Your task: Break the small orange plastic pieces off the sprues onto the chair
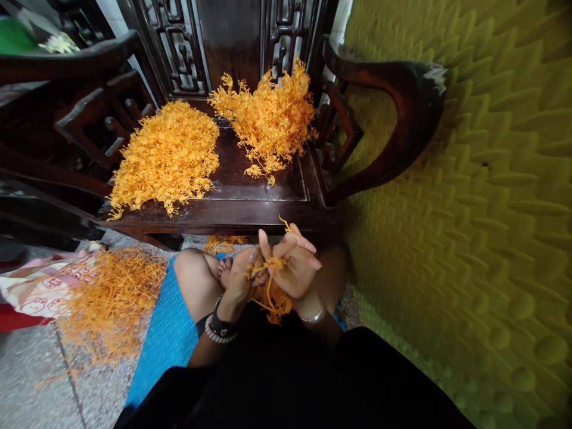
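My left hand (241, 274) is closed on an orange branched plastic sprig (273, 265), with one finger pointing up. My right hand (298, 265) is turned palm up beside it, its fingers bent around the same sprig. A thin yellow-orange strand (285, 223) pokes up from the right fingertips. Below both hands, more orange sprigs (277, 305) lie in my lap, partly hidden by the wrists. On the seat ahead stand two heaps of such pieces, a dense left heap (172, 152) and a looser right heap (277, 116).
A dark wooden armchair (250, 208) stands in front, its curved arm (415, 119) reaching right. Loose orange strands (118, 298) spill from a printed bag (40, 286) on the floor at left. I sit on a blue mat (156, 345). A yellow-green textured wall panel (469, 238) borders the right.
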`<state>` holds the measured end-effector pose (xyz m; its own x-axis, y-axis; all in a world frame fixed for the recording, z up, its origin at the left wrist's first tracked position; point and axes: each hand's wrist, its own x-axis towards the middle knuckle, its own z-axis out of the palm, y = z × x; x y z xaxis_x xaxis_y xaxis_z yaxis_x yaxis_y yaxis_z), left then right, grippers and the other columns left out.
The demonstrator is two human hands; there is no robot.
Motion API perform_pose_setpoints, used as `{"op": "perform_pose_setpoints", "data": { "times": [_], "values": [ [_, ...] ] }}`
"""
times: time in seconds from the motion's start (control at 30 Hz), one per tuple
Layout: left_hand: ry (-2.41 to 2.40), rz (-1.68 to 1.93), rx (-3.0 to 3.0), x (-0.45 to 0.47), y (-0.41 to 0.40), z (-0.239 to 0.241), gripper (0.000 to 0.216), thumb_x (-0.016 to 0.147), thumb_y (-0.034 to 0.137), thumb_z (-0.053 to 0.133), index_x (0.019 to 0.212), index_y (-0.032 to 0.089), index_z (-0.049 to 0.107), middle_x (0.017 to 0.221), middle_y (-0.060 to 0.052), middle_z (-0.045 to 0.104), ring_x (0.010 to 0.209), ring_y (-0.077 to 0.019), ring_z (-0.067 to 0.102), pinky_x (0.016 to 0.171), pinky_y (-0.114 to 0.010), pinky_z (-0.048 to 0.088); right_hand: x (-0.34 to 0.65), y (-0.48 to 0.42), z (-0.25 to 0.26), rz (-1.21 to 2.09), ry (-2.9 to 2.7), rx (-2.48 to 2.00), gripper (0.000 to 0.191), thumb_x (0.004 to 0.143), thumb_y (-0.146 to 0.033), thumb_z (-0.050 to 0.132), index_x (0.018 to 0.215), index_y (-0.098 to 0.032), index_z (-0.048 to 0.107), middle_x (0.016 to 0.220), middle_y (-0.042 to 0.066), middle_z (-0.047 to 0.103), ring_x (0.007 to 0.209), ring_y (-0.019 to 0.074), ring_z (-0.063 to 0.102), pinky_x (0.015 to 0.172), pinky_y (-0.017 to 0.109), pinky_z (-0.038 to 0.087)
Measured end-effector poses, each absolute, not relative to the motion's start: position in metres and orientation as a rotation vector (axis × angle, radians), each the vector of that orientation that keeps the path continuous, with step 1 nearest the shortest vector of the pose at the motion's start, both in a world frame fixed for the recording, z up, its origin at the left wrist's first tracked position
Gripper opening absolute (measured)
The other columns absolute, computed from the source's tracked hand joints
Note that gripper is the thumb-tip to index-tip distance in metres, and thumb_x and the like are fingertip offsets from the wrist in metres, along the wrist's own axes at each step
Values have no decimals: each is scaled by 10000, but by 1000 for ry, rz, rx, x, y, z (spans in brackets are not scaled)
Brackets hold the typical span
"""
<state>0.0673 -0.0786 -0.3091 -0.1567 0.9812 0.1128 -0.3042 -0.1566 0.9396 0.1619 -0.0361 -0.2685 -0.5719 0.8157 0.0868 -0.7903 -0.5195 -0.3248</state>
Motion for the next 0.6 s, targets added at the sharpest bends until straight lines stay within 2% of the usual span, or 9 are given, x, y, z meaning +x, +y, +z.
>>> {"op": "perform_pose_setpoints", "data": {
  "times": [0.1, 0.13, 0.2, 0.27, 0.33, 0.37, 0.43, 0.5, 0.6],
  "values": [
    [991, 1565, 915, 69, -77, -305, 579, 940, 633, 153, 525, 268, 327, 424, 94, 99, 323, -107, 42, 252, -247, 133, 157, -36, -273, 2158, -114, 326, 486, 1032, -237, 317, 586, -235, 511, 337, -120, 482, 696, 43, 714, 890, 192, 528],
    [961, 1593, 865, 69, -78, -302, 573, 951, 611, 137, 520, 271, 303, 432, 100, 45, 321, -108, -14, 238, -251, 95, 157, -34, -273, 2135, -51, 477, 522, 1043, -213, 254, 607, -228, 541, 379, -123, 550, 656, 25, 710, 885, 161, 522],
    [781, 1646, 729, 68, -81, -293, 557, 961, 578, 258, 516, 243, 243, 435, 103, -1, 302, -87, -64, 233, -230, 60, 161, -29, -272, 2095, -21, 604, 566, 1047, -178, 191, 628, -227, 569, 434, -135, 619, 588, 2, 696, 910, 118, 493],
    [563, 1630, 629, 67, -85, -285, 554, 931, 521, 456, 529, 195, 260, 406, 102, 84, 275, -49, 14, 261, -176, 114, 166, -25, -269, 2158, -172, 422, 530, 1044, -223, 257, 618, -240, 571, 440, -131, 629, 624, 21, 710, 981, 145, 464],
    [519, 1577, 652, 65, -87, -281, 425, 899, 452, 562, 604, 171, 440, 442, 84, 284, 304, -36, 182, 315, -150, 214, 170, -25, -264, 2199, -431, 72, 448, 1010, -336, 377, 626, -253, 593, 514, -98, 678, 800, 83, 735, 1055, 260, 441],
    [577, 1572, 692, 65, -88, -281, 323, 893, 422, 585, 700, 169, 530, 493, 70, 361, 342, -38, 245, 345, -146, 242, 171, -26, -262, 2184, -560, -77, 423, 985, -388, 418, 633, -254, 611, 605, -70, 723, 913, 119, 724, 1078, 324, 426],
    [749, 1609, 785, 64, -87, -285, 222, 899, 402, 585, 879, 182, 604, 571, 52, 418, 413, -48, 311, 393, -147, 273, 170, -30, -259, 2102, -724, -238, 397, 949, -447, 450, 670, -256, 658, 860, -28, 774, 1121, 163, 647, 1108, 399, 385],
    [899, 1672, 908, 62, -86, -292, 300, 922, 478, 514, 930, 195, 611, 632, 28, 453, 495, -74, 391, 470, -169, 353, 169, -33, -258, 2054, -807, -290, 402, 935, -465, 442, 704, -253, 694, 1055, -17, 749, 1235, 174, 566, 1134, 404, 341],
    [1087, 1679, 1230, 58, -85, -301, 391, 880, 579, 516, 931, 201, 601, 777, -19, 554, 703, -141, 518, 684, -243, 452, 166, -34, -258, 2067, -914, -341, 406, 919, -481, 447, 742, -241, 723, 1144, -5, 718, 1304, 185, 496, 1165, 391, 285]
  ]
}}
